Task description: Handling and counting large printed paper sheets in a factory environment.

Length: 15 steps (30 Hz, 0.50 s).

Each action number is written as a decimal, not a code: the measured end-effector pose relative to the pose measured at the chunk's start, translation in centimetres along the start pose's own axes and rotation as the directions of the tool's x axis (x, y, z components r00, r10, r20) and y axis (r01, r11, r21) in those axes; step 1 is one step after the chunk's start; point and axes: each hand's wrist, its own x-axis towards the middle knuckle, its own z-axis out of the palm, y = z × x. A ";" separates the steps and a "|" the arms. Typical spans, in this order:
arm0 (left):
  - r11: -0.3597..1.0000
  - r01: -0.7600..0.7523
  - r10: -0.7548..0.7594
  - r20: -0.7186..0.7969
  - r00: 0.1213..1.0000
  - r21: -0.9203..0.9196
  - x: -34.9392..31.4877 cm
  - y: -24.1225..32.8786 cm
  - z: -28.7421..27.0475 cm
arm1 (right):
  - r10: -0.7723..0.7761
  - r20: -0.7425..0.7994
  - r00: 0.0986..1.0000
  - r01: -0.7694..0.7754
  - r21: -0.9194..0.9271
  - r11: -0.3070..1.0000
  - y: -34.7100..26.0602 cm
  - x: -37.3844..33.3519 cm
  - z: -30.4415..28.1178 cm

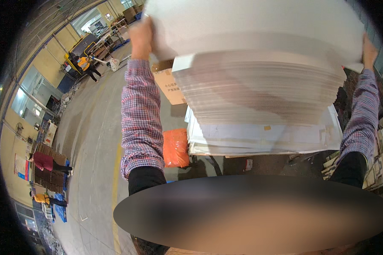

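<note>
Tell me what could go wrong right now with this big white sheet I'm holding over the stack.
The white sheet is wide and held only at its far edges by your left hand and right hand, so it may sag or slip. The stack of sheets is tall with uneven edges; a bump could shift it. The raised sheet also blocks much of your forward view.

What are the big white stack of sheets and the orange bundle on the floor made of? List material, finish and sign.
Big white stack of flat sheets: seemingly paperboard or thick paper, matte; thin layered edges show down its side. Both hands, left hand and right hand, grip the top sheets.
Orange bundle on the floor: probably plastic film or bag, slightly glossy and wrinkled.
</note>
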 end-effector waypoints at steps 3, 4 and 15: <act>0.948 0.316 -0.302 0.431 0.850 0.042 -5.7 -0.8 2.3 | 0.019 0.336 0.942 -0.102 0.232 0.967 -2.6 -8.8 12.8; 0.960 0.258 -0.279 0.447 0.850 0.108 -5.7 -3.2 3.4 | -0.033 0.406 0.913 -0.034 0.156 0.987 -1.4 -7.1 14.4; 0.954 0.045 -0.137 0.299 0.945 0.295 -12.1 -0.5 -1.1 | -0.103 0.555 0.825 -0.183 0.434 0.882 -4.8 -16.7 7.6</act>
